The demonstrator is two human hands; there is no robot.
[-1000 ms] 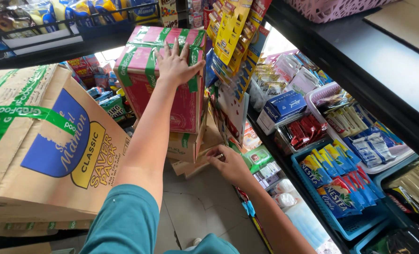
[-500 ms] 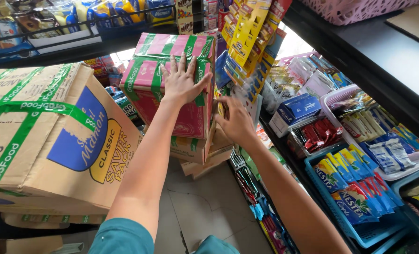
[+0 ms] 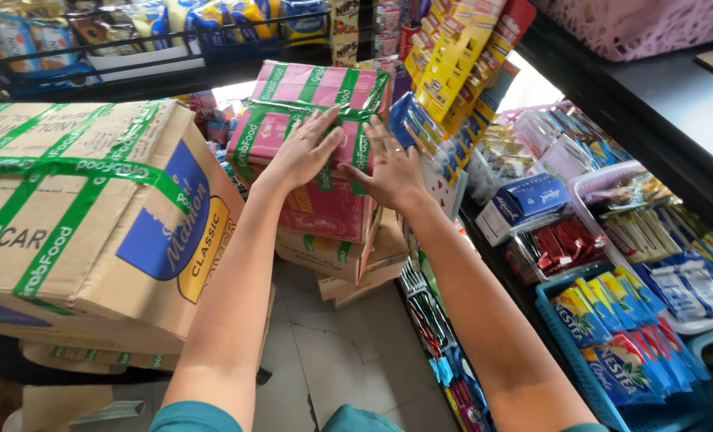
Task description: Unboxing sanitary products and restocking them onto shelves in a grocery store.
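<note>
Both hands are flat on the same pink carton [image 3: 312,152], the one wrapped in green tape and sitting on top of a stack of smaller cardboard boxes [image 3: 348,256] on the tiled floor [image 3: 332,360]. Left hand [image 3: 303,150] is spread open with the palm pressed on the carton's front, fingers pointing up toward its top edge. Right hand [image 3: 388,170] is open too, fingers splayed, pressing on the carton's right side just beside the left one. Neither is wrapped around anything, just palms against the box.

Closest to the camera on the left there's a big brown cardboard box [image 3: 92,216] with green tape crossing it and a blue and yellow label, tilted a bit and resting on flattened cardboard. On the right, low down, a blue basket [image 3: 568,376] holds rows of blue and yellow sachets, and next to it a white tray [image 3: 692,324] has more blue packets. A bit further back sit red packets [image 3: 560,244] and a small blue box [image 3: 532,196].

Beyond the carton, strips of yellow sachets [image 3: 452,64] hang down near its right edge. Way at the back, a dark wire shelf [image 3: 132,56] carries snack bags, and a pink basket [image 3: 644,24] sits up top on the right.
</note>
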